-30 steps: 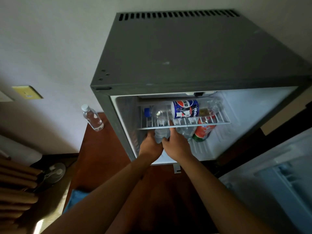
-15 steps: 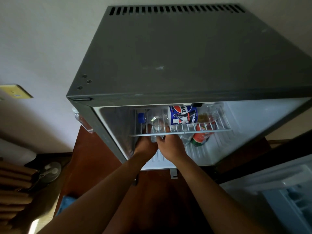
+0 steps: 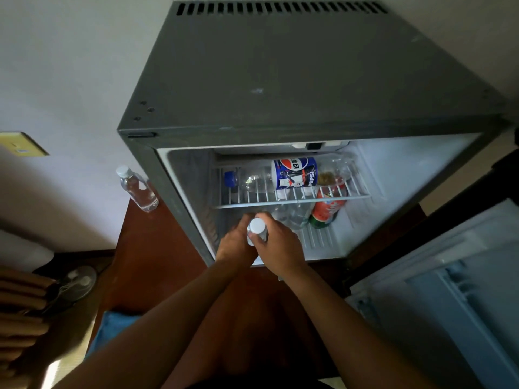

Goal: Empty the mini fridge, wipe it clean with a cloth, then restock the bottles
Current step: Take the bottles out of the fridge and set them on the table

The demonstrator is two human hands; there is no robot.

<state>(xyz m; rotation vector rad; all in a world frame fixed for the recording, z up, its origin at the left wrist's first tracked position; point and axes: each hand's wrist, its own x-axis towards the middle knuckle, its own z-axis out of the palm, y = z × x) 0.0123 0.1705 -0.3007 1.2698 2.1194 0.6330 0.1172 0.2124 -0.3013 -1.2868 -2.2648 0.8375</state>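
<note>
Both our hands wrap one clear water bottle w/ a white cap (image 3: 257, 230): left hand (image 3: 235, 242) curled round its left side, right hand (image 3: 276, 244) gripping from the right. This bottle stands about upright at the front lip of the mini fridge (image 3: 295, 80), below the wire shelf (image 3: 292, 198), cap pointing up at us.

Fridge contents, counted. On the wire shelf: 1 big Pepsi bottle (image 3: 295, 174) lying on its side, blue cap to the left, nearly empty w/ a little liquid near its base end. Under the shelf, on the fridge floor: at least 1 more clear bottle (image 3: 292, 216), blurred, so exact count can't be told, plus 1 bottle w/ a red and green watermelon label (image 3: 327, 210) leaning to the right of it.

Outside: 1 small water bottle (image 3: 137, 189), white cap, standing upright on the wooden cabinet top (image 3: 146, 262) just left of the fridge, near the wall. Fridge door (image 3: 449, 299) hangs open at our right, its inner racks facing us. 1 blue cloth (image 3: 112, 329) lies lower left by our left forearm.
</note>
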